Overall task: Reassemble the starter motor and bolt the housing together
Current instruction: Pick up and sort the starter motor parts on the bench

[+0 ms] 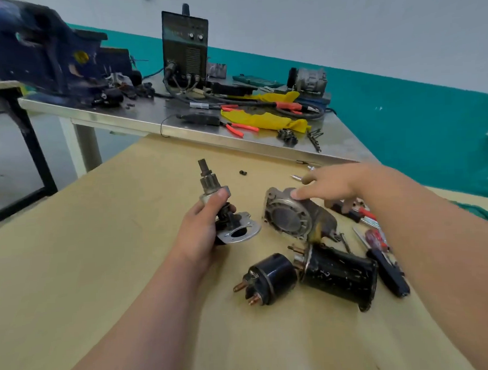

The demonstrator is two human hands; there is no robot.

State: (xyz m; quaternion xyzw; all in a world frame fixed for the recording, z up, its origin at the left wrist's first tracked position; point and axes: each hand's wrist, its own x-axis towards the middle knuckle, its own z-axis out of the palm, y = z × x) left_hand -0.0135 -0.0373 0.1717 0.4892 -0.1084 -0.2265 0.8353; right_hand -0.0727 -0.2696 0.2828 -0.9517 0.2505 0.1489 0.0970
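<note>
In front of a white wall with a teal band (401, 108), a wide tan surface (100, 261) fills the lower view, and a steel table (139, 114) stands against its far edge. On the steel table there are a blue vise (35, 54), a dark welding machine (185, 47) with cables, a yellow cloth (265, 119) and red-handled pliers (240, 127).

The left hand (202, 228) is above the middle of the tan surface. Its fingers and thumb are wrapped around the pinion drive (209, 180). The long axis of this part is almost upright, with the toothed end pointing up and away. A thin metal plate (239, 231) hangs at its lower end, beside the palm.

The right hand (335, 185) is spread with straight fingers and holds nothing; one fingertip touches the upper rim of the grey nose housing (289, 219). The housing lies on the surface, with its round mouth turned to the left hand.

Nearer to the person, the black motor body (339, 275) lies on its side, its long axis going left to right. Just beside its left end lies the black solenoid (269, 277), with copper terminals pointing left. Screwdrivers (375, 239) lie to the right of these parts. A small black piece (243, 173) lies alone farther away.
</note>
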